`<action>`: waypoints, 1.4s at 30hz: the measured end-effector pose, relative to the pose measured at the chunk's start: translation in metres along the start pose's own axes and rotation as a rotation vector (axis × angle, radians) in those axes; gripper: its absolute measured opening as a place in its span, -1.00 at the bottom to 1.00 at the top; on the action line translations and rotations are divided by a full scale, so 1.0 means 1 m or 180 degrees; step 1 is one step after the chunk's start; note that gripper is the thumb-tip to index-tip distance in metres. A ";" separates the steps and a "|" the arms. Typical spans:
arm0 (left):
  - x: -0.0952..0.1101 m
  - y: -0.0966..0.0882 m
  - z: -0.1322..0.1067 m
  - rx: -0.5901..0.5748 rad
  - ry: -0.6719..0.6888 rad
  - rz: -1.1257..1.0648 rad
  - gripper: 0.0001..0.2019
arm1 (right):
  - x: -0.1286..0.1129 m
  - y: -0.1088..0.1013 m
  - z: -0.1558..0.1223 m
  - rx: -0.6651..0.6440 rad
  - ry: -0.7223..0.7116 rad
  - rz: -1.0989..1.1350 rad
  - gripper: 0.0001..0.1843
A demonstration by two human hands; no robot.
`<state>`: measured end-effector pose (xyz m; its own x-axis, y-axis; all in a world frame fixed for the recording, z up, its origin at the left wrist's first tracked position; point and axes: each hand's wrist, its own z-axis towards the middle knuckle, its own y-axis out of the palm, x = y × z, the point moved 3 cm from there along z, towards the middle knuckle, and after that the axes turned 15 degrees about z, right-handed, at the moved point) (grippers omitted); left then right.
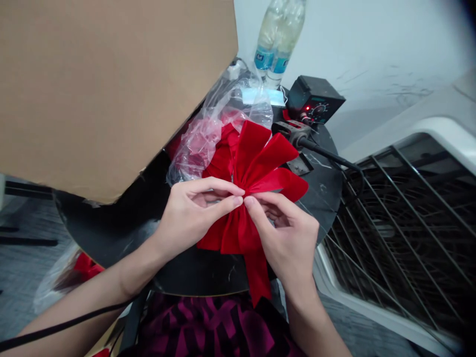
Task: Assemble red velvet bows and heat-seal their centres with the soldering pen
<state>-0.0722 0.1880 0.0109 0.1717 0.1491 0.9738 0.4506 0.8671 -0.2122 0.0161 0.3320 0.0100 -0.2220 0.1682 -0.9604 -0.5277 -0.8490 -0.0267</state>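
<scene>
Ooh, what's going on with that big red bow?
A person's left hand and right hand are both pinching the middle of a red bow. Its loops fan out above and below, over a round black table. Beyond it are a clear plastic bag with red material inside and two bottles.

We've got cool, fairly even light, with the wall point(334, 29) looking bright around 1 o'clock. Corner's blacked out at 2, floor point(22, 270) kinda soft near 8.
</scene>
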 end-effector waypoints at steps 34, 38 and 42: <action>-0.014 -0.013 0.006 0.0115 -0.0208 -0.0178 -0.81 | 0.081 -0.091 0.098 0.1018 0.1097 0.1423 -0.42; -0.016 -0.013 0.007 0.0078 -0.0280 -0.0208 -0.81 | 0.087 -0.089 0.121 0.1254 0.0586 0.1523 -0.34; -0.017 -0.013 0.007 -0.0004 -0.0380 -0.0237 -0.78 | 0.094 -0.088 0.134 0.1312 0.0204 0.1378 -0.47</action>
<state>-0.0872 0.1777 -0.0027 0.0325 0.1399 0.9896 0.4593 0.8773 -0.1391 -0.0685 0.4895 -0.0404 -0.4445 -0.1908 -0.8752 -0.6778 -0.5672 0.4679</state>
